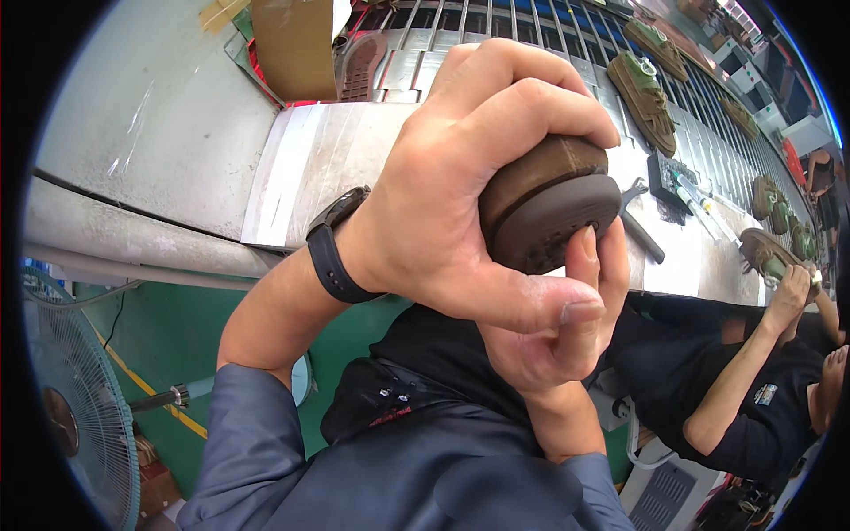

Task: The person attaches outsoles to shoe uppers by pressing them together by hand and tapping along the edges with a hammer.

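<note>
A brown shoe [547,168] is held up in front of me, one rounded end of its dark brown ribbed sole [558,221] turned toward me. My left hand [443,186], with a black watch on the wrist, grips it from above, fingers curled over the upper. From below, my right hand [531,363] reaches up with bent fingers, and one fingertip presses on the sole's edge. The left thumb crosses in front of the right hand. Most of the shoe is hidden behind my hands.
Beyond the worktable [336,133] runs a roller conveyor [505,22] carrying green-and-brown shoes [642,102]. A dark-handled tool [644,237] and a black box [668,181] lie right. Cardboard [297,53] stands far left, a fan [84,416] near left. A co-worker [735,389] handles another shoe.
</note>
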Demonstrator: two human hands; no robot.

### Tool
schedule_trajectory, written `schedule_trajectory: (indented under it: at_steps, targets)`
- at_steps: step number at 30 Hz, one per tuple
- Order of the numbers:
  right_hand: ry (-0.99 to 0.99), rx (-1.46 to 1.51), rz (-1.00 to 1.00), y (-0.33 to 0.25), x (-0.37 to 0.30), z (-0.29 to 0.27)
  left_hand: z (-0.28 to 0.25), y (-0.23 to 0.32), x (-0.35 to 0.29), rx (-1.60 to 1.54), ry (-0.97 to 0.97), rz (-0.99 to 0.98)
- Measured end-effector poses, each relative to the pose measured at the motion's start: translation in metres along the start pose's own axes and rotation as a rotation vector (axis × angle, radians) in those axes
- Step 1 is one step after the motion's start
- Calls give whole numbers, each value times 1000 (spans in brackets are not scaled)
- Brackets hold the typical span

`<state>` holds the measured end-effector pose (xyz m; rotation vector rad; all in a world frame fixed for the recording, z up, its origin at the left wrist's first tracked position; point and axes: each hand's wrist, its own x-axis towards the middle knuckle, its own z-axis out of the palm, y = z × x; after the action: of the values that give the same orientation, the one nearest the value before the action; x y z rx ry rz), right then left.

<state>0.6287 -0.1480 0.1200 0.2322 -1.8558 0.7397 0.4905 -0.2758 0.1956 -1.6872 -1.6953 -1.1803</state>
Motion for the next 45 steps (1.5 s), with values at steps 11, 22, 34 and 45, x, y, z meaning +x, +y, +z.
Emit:
schedule_trajectory:
  at_steps: [11,22,34,45]
  targets:
    - [-10,48,44,1,0,1,1,3,3,19,12,-4]
    - [-11,19,-21,6,5,-2,-1,7,10,-50,12,-53]
    - [-291,198,48,58,61,-2,4,-59,26,-876,-27,-504]
    - [-359,186,62,61,61,-1,31,-59,22,-481,207,-497]
